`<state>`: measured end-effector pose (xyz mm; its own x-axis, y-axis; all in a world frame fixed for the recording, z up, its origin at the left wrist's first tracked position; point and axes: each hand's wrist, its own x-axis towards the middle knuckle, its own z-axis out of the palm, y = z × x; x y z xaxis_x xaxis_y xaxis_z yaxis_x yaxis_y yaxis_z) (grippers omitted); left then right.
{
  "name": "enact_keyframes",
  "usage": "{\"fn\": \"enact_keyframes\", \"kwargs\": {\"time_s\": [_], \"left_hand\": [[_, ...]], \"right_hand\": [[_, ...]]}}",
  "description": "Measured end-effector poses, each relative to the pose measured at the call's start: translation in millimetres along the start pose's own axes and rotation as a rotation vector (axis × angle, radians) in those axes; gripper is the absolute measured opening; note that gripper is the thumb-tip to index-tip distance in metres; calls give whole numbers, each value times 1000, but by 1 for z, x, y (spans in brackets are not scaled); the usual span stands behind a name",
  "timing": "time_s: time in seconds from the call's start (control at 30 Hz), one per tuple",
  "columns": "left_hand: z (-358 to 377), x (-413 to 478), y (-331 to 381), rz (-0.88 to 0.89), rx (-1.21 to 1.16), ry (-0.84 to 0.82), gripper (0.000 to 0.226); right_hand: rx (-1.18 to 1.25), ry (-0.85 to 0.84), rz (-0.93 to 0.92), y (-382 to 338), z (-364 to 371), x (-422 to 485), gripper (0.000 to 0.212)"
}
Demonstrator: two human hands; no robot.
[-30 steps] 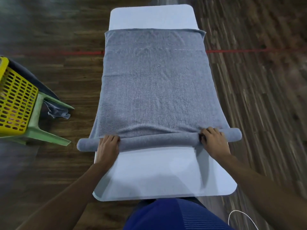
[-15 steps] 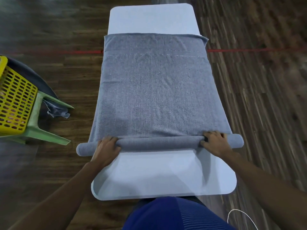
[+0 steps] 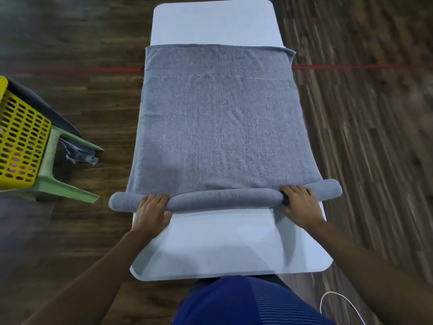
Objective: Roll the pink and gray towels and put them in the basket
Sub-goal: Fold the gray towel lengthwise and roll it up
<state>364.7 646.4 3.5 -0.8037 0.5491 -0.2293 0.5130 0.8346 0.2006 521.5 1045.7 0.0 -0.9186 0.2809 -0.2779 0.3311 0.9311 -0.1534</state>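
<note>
One basket point(image 3: 22, 139), yellow with a slotted wall, shows at the left edge, resting on a pale green stool point(image 3: 61, 186) that stands on the dark wood floor point(image 3: 363, 160); pinkish patches show through the slots, but what lies inside cannot be made out. A scrap of gray-blue cloth point(image 3: 80, 153) hangs beside the stool, under its seat. The gray towel point(image 3: 220, 127) lies flat along a white table point(image 3: 215, 22), its far edge short of the table's far end, with a stitched band crossing it near that edge. Its near end is wound into a tight roll point(image 3: 225, 199) that runs across the table and sticks out past both long sides, the left tip over the floor and the right tip just past the table's rim. The unrolled part spreads away from the roll toward the far end, and bare table shows between the roll and the person's blue shirt point(image 3: 246, 301). The left hand point(image 3: 152, 211) is curled over the roll near its left end, fingers on top and thumb at the near side, gripping the towel. The right hand point(image 3: 298, 204) is curled over the roll near its right end in the same way, also gripping it, so the long middle stretch of the roll lies between the two hands. A thin white cable point(image 3: 328, 301) curves at the lower right, and a red line point(image 3: 351, 66) crosses the floor behind the table.
</note>
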Motion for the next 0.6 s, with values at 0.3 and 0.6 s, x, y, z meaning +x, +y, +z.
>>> {"fn": "enact_keyframes", "kwargs": {"time_s": [0.3, 0.6], "left_hand": [[7, 8, -7, -37, -33, 197, 28], [12, 1, -6, -16, -24, 26, 52]], "right_hand": [[-63, 71, 77, -1, -1, 10, 35], [-91, 146, -37, -4, 17, -10, 44]]}}
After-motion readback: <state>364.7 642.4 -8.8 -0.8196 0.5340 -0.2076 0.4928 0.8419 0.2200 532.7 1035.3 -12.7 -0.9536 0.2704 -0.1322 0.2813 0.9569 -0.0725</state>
